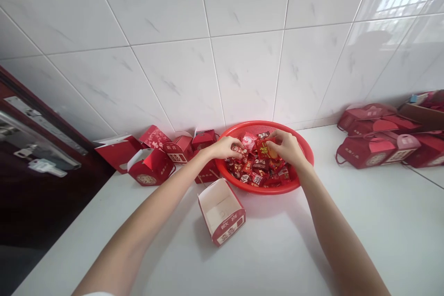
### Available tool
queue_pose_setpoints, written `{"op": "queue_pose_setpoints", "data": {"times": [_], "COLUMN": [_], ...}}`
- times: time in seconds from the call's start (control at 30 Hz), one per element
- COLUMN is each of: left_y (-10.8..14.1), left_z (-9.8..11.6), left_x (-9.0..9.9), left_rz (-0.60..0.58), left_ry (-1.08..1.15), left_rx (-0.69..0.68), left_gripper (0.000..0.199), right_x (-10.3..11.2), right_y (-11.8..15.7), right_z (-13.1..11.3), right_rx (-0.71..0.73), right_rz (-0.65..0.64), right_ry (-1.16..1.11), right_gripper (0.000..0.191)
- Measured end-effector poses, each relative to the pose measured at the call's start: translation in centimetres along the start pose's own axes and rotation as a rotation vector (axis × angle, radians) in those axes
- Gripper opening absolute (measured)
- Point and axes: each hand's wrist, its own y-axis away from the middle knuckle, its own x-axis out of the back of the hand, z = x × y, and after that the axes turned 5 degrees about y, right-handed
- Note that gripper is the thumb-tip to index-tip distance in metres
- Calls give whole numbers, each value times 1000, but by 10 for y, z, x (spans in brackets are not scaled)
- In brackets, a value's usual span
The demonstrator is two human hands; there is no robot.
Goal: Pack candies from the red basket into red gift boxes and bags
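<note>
A red plastic basket stands against the tiled wall, filled with candies in red wrappers. Over its left side my left hand is closed with the fingertips on a red wrapped candy. My right hand reaches in from the right, thumb and fingers pinching a red candy packet with yellow-green lettering. In front of the basket sits an open red-and-white gift box, its pale inside showing nothing in it.
Several red gift boxes stand along the wall at the left, some with flaps up. More closed red boxes with handles are grouped at the right, beside a brown carton. A dark door with keys borders the white table's left edge.
</note>
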Motion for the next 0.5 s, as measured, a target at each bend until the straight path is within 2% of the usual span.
{"op": "queue_pose_setpoints", "data": {"times": [0.1, 0.2, 0.3, 0.4, 0.5], "left_y": [8, 10, 7, 2, 0], "left_z": [7, 18, 31, 39, 34], "left_x": [1, -5, -15, -20, -20], "left_rz": [64, 133, 146, 179, 99], "left_ry": [118, 323, 471, 494, 424], "left_rx": [-50, -120, -182, -242, -156], "left_gripper": [47, 48, 44, 41, 46], "right_x": [0, 3, 7, 9, 8], "right_y": [1, 4, 5, 5, 3], "right_z": [-2, -9, -13, -10, -5], "right_rx": [76, 154, 172, 131, 123], "right_rz": [-86, -197, -262, -235, -135], "right_ry": [-13, -180, -340, -449, -536], "right_gripper": [13, 32, 39, 41, 42]}}
